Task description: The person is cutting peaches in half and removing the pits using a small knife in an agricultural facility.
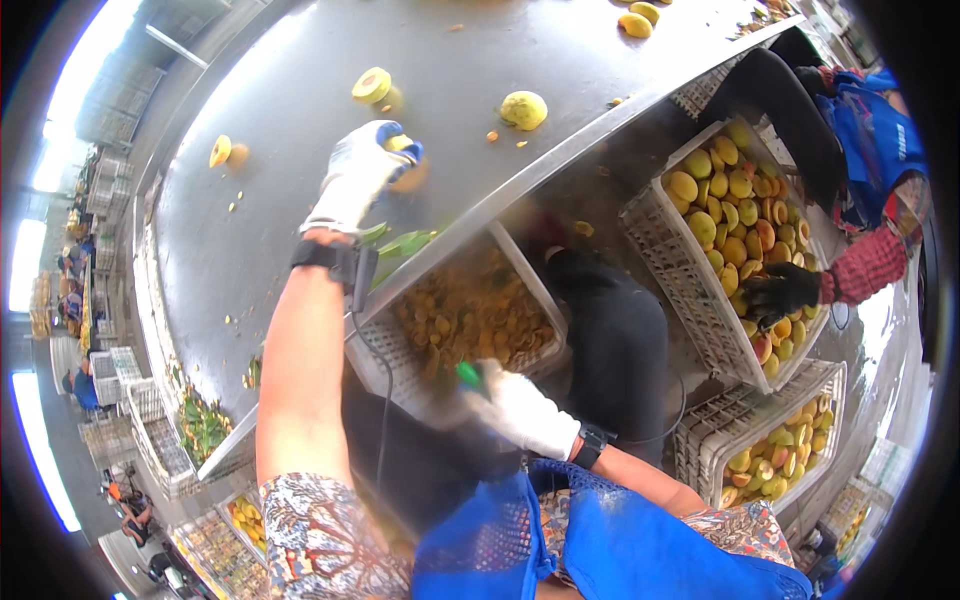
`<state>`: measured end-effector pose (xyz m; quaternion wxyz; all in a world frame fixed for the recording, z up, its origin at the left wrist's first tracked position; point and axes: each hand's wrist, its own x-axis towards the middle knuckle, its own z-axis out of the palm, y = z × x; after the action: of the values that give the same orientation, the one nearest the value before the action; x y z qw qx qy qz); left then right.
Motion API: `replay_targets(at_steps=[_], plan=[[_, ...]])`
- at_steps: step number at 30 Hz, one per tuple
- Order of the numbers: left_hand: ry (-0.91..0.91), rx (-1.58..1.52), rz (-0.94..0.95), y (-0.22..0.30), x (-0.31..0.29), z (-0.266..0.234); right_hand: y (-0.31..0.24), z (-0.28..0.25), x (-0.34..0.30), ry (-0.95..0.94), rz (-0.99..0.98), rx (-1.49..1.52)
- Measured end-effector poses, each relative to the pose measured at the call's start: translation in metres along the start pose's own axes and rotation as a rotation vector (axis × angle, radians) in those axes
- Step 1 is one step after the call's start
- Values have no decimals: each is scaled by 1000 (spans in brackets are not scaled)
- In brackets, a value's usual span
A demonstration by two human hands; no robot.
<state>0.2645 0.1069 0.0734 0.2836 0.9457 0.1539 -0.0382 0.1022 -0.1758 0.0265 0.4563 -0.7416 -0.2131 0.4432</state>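
Note:
My left hand (362, 172), in a white glove with blue fingertips, is closed over the metal table (300, 90). A yellow-green piece of peach (397, 143) shows between its fingers. My right hand (522, 408), in a white glove, is lower and nearer my body, beside a crate of pits and scraps (480, 315). It grips a tool with a green handle (468, 375); motion blur hides the tool's other end. A cut peach half (371, 85) lies beyond my left hand, another half (220, 151) to its left, and a peach (523, 110) to its right.
The table's raised metal edge (560, 160) runs diagonally between my hands. Green leaves (405, 244) lie near it. At right, a co-worker's black-gloved hand (778, 293) rests in a crate of cut peaches (690, 270). Another peach crate (710, 460) stands nearer me. Cables hang from both my wrists.

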Motion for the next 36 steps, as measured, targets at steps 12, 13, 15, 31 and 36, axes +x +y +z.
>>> replay_targets(at_steps=[12,13,15,31,36], plan=[[126,-2322,-58,-6,-243,42,-60,-5,-17,105,-179,185],[133,-2340,-62,-5,-249,48,-63,2,-17,90,-270,71],[171,-2219,-58,-2,-260,56,-69,15,-22,44,-330,-37],[378,-1751,-214,11,-283,61,-57,55,-25,82,-428,-162],[313,-1773,-175,1,-284,66,-48,61,-24,94,-436,-191]])
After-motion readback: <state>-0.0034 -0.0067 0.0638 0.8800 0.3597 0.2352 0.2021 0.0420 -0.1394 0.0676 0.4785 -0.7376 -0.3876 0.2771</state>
